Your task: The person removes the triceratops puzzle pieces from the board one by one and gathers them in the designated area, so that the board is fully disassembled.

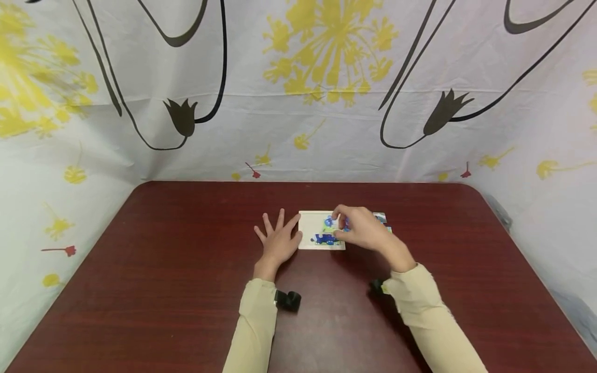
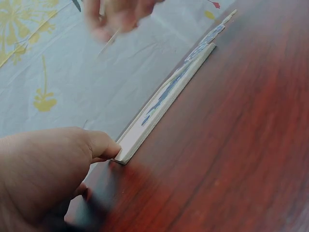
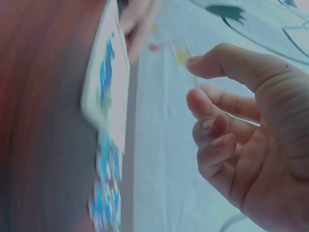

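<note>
A shallow, pale puzzle tray (image 1: 308, 228) lies flat on the table, with a blue picture piece (image 1: 322, 239) in its lower right part. My left hand (image 1: 278, 242) is spread at the tray's left edge; thumb and forefinger touch the frame, and in the left wrist view the thumb presses on its near corner. Above the tray, my right hand (image 1: 364, 228) pinches a thin puzzle piece (image 1: 328, 223) between thumb and fingertip. That piece appears almost edge-on in the right wrist view, over the right hand (image 3: 241, 111). The right hand partly covers the tray's right side.
More blue-and-white puzzle pieces (image 3: 105, 203) lie on the table just right of the tray, partly behind the right hand in the head view. The dark red table (image 1: 186, 311) reaches a patterned white cloth (image 1: 233, 134) at the back.
</note>
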Demonstrator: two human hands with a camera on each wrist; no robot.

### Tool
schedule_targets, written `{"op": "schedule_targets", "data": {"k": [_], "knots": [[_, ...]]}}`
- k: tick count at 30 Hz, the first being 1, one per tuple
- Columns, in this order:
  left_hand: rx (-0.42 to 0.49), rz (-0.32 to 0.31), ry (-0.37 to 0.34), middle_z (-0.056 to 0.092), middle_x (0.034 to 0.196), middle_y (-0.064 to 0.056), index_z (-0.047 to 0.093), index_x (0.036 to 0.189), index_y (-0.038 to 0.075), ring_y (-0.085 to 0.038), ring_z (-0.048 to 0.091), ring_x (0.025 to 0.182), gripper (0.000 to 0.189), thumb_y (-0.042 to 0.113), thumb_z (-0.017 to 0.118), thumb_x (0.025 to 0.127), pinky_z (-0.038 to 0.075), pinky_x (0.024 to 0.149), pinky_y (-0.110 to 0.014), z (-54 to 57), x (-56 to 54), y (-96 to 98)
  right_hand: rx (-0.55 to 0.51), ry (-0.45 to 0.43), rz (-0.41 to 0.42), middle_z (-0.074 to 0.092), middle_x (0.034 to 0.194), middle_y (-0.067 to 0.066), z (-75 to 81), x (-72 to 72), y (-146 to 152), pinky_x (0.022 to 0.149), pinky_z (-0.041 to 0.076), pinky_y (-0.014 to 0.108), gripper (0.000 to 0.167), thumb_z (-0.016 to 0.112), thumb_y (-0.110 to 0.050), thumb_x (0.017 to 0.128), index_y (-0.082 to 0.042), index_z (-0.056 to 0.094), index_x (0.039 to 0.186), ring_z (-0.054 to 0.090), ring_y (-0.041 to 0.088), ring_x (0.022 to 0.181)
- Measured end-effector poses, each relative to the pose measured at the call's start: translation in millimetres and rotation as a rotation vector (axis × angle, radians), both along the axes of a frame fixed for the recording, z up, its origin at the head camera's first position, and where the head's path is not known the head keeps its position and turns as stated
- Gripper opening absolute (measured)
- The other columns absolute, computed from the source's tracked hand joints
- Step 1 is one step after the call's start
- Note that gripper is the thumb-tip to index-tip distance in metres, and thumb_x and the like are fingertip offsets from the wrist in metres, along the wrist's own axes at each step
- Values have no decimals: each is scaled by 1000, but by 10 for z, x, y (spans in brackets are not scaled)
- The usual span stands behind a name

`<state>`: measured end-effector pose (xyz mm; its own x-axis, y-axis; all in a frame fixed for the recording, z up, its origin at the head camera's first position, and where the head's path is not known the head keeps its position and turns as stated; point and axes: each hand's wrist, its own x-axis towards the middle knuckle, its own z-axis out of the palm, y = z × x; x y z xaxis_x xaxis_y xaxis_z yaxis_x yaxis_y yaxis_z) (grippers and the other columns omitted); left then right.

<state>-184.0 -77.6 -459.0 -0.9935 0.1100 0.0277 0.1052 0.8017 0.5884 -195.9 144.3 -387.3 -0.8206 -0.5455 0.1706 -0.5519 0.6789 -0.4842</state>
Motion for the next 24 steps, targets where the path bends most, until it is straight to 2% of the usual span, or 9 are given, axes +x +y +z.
{"op": "schedule_targets", "data": {"k": [3,9,15,24], "knots": [[3,3,2,13,154,-10,40,143,27,-44,-13,135,49,34,47,95,-14,97,-66,4,9,0,42,-2,-17,57,71,-6,-18,28,237,57,40,28,23,71,-12,75,-7,61,94,46,8,58],[4,3,-1,13,154,-10,40,143,28,-43,-14,136,49,35,47,95,-15,97,-65,4,2,10,116,-120,-25,54,68,-7,-225,117,531,58,42,28,22,72,-12,79,-5,62,97,47,8,58],[2,5,-7,13,154,-9,39,143,29,-43,-14,136,49,35,47,95,-15,97,-65,-5,-7,-3,136,-156,-22,53,68,-7,-289,133,530,58,43,28,24,72,-12,79,-4,64,101,47,8,58],[-11,9,-14,12,154,-8,39,143,29,-42,-14,136,50,36,47,95,-15,97,-65,-16,-17,9,166,-153,-4,53,70,-7,-302,139,480,62,45,30,23,70,-11,82,-5,65,103,49,7,61]]}}
